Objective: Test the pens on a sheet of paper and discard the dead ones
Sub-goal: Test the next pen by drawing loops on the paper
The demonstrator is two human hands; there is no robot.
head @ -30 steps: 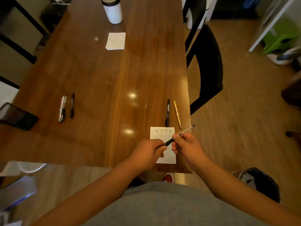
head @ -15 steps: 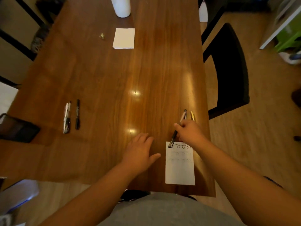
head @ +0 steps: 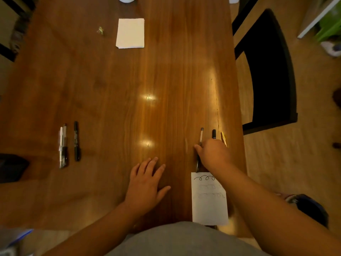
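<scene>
Pen (head: pixel 201 134) now off paper (head: pixel 209 206), beside marker (head: pixel 213 134)

The person wears a plain grey top (head: pixel 184 241) of soft, unpatterned cloth, seen as a rounded mass low in the view. The left forearm (head: pixel 103 224) and right forearm (head: pixel 258 204) show bare along their whole visible length, and the left hand (head: pixel 145 187) and right hand (head: pixel 214 154) are bare as well. Blur hides the weave.

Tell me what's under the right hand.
Beneath the right hand runs a clear-barrelled pen, both ends showing; black marker and yellow pen poke out beyond. Their middles and the grip are covered.
</scene>
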